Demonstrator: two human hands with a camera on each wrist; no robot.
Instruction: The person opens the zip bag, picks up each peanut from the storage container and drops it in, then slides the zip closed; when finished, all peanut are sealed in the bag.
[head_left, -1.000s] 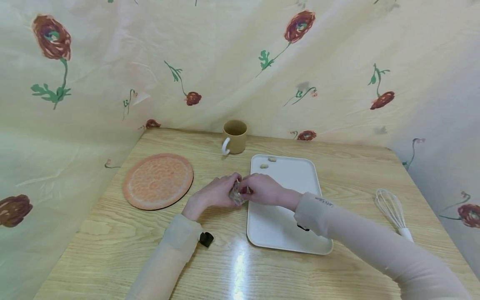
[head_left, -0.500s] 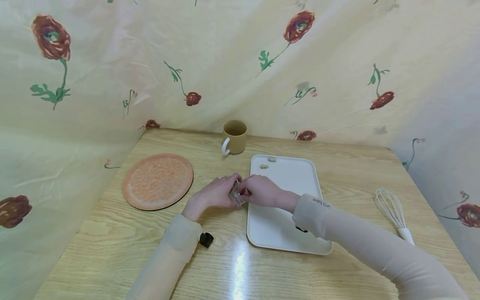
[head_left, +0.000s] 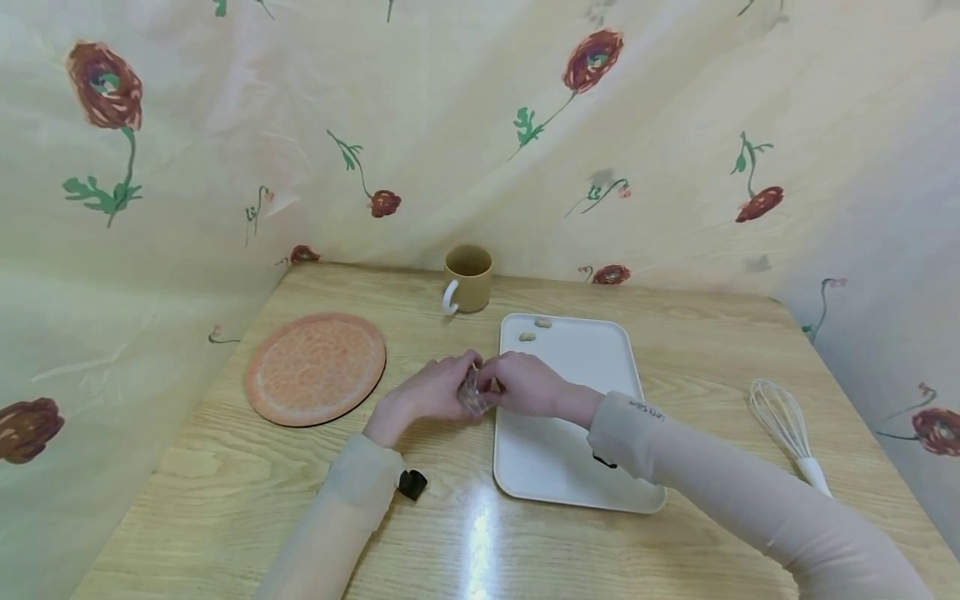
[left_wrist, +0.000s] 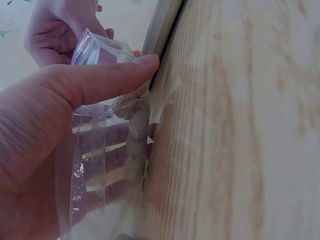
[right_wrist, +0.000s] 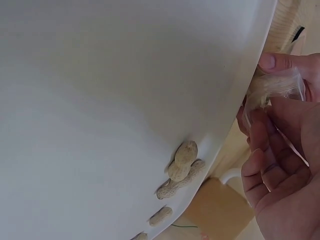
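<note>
My left hand [head_left: 438,387] grips a clear plastic bag [left_wrist: 107,130] that has peanuts [left_wrist: 136,145] inside, the thumb lying across it near its zip edge. My right hand [head_left: 528,383] has its fingertips at the mouth of the bag [right_wrist: 280,87], by the left edge of the white tray [head_left: 570,467]; its thumb and forefinger pinch at the bag. Several peanuts [right_wrist: 182,160] lie in the tray near its rim in the right wrist view; two clusters [head_left: 527,337] show at its far left corner in the head view.
A brown mug [head_left: 468,279] with a white handle stands at the back. An orange round mat [head_left: 317,369] lies on the left of the wooden table [head_left: 712,333]. A white whisk [head_left: 783,425] lies at the right. Floral cloth [head_left: 450,125] hangs behind.
The head view has tilted slightly, so things sit a little lower in it. Both hands stay together at the bag, with only small shifts of the right hand.
</note>
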